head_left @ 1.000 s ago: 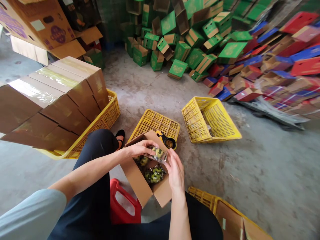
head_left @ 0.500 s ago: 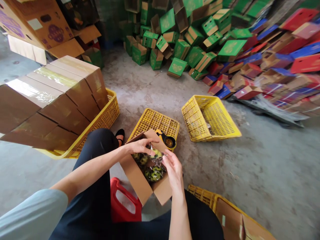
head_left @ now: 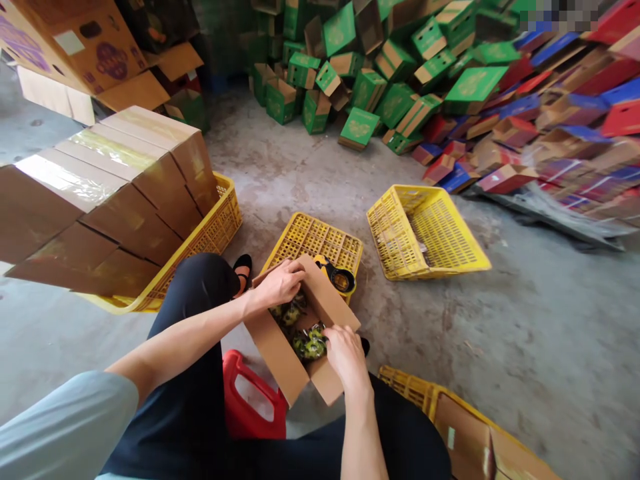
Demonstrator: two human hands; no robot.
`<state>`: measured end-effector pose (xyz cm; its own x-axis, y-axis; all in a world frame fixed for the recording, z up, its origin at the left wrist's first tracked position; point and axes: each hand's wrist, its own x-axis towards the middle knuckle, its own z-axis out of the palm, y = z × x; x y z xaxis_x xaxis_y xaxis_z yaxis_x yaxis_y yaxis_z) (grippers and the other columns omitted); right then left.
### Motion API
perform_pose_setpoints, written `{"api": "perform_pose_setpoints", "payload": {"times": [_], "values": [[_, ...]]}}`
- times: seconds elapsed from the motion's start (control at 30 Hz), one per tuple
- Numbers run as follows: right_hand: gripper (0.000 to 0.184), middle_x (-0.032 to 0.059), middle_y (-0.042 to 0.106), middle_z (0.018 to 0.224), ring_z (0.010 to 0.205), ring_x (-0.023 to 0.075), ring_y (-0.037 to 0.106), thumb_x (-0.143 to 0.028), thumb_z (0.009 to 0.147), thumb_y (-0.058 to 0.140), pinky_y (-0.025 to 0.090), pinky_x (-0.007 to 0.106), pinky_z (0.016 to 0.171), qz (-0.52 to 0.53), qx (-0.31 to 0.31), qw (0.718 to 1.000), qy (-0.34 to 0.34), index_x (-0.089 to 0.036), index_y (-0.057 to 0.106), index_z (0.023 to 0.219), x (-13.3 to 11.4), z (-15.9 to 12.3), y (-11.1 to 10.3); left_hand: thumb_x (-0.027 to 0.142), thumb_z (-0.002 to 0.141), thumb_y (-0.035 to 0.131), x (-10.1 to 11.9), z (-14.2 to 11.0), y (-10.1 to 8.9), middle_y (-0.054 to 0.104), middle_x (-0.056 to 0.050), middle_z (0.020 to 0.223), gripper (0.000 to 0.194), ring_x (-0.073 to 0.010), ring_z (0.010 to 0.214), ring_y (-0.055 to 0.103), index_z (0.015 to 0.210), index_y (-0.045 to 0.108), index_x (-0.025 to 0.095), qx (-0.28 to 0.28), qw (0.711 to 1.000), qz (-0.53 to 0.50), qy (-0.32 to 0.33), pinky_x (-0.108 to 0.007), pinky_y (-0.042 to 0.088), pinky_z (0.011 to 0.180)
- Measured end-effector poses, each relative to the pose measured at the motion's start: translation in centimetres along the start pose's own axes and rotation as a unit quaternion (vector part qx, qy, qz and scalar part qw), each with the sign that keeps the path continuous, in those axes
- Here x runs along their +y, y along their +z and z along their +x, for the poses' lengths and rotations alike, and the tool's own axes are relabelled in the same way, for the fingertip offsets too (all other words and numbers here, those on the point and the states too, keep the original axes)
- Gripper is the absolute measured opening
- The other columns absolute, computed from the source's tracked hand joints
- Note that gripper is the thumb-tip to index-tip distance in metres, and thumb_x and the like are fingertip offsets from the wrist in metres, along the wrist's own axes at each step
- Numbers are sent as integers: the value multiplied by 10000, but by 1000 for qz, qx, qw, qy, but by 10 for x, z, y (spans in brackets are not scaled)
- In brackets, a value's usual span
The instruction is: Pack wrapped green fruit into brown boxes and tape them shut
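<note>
A brown cardboard box (head_left: pixel 280 360) rests in front of my knees, its top open. Clear packets of green-and-yellow round items (head_left: pixel 310 343) lie inside it. My left hand (head_left: pixel 279 283) is closed over the far flap at the box's upper left corner. At the near right corner, my right hand (head_left: pixel 345 357) curls its fingers over the edge of the box beside the packets. A yellow-and-black tape dispenser (head_left: pixel 339 277) lies just beyond the box on an upturned yellow crate (head_left: pixel 313 241).
Sealed brown cartons (head_left: pixel 115 180) fill a yellow crate (head_left: pixel 220 223) at left. Another yellow crate (head_left: pixel 425 230) lies tilted at right, and one more (head_left: pixel 415 397) holds cardboard by my right leg. A red stool (head_left: pixel 245 407) is under me. Green, red and blue boxes (head_left: pixel 450 87) are heaped behind.
The packet I held above the box now lies inside it. Both hands moved apart, the left to the far flap and the right to the near right corner.
</note>
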<state>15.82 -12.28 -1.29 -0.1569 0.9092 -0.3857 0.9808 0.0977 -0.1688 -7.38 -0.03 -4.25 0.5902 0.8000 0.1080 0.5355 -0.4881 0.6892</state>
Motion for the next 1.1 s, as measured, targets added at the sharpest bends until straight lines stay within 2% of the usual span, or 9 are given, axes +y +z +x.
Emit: {"api": "perform_pose_setpoints", "payload": {"times": [0.13,0.23,0.33,0.47,0.6,0.73,0.83,1.0,1.1], "values": [[389,74,778,1041,1047,239,688,-47,948,436,432,317,917,8,-8,1000,20,-226,778,995,0,3,-3,226,930,593,10,2,12,764,-82,1072,310,-229,966,711,1199,740,179,-117,983,-141,-15,-292,533,902],[436,65,770,1127,1054,222,696,-37,950,412,452,297,885,28,-5,1000,10,-231,751,1144,2,2,-5,253,917,643,8,-2,27,787,-77,1123,300,-233,1009,732,1185,761,190,-190,963,-190,-16,-269,536,879],[506,74,754,1210,1123,221,676,9,911,403,457,288,938,29,-5,999,-27,-223,737,1212,2,0,-1,252,903,667,2,-6,35,779,-88,1178,334,-240,1042,734,1219,756,188,-213,955,-205,-16,-275,533,896],[468,107,777,1064,1059,238,692,30,876,400,472,302,929,15,-25,999,-28,-191,784,1028,-2,2,7,293,885,710,-4,-6,37,777,-109,1181,377,-251,1062,731,1240,745,170,-210,942,-259,-49,-283,535,894],[377,72,789,1002,973,233,720,-68,906,459,501,320,889,133,5,991,-24,-236,794,952,5,5,4,412,835,786,0,-5,34,786,-91,1145,438,-263,1063,723,1207,764,182,-251,913,-315,-68,-294,536,891],[237,46,801,1043,987,250,734,-281,932,574,540,365,917,368,77,926,-32,-270,806,981,19,4,-7,506,711,891,13,-7,26,750,-74,1247,660,-291,1147,688,1280,733,211,-310,883,-350,-44,-326,516,964],[255,70,806,1034,971,270,746,-415,880,696,573,386,903,510,110,853,8,-239,800,1031,21,5,-11,509,653,931,22,-7,20,720,-65,1304,802,-299,1183,669,1362,684,226,-284,885,-367,-52,-330,500,994],[426,102,803,1031,954,280,748,-513,766,819,582,420,929,600,173,777,83,-184,786,1035,14,11,-7,633,819,766,25,-6,22,773,-77,1165,639,-258,1049,698,1253,753,164,-219,875,-424,-86,-335,497,989],[521,100,801,1028,962,276,744,-551,721,852,578,427,947,627,205,743,117,-182,776,1080,11,15,-5,710,853,677,23,-5,26,791,-91,1001,639,-216,864,700,1085,800,128,-210,847,-472,-127,-323,531,869]]}}
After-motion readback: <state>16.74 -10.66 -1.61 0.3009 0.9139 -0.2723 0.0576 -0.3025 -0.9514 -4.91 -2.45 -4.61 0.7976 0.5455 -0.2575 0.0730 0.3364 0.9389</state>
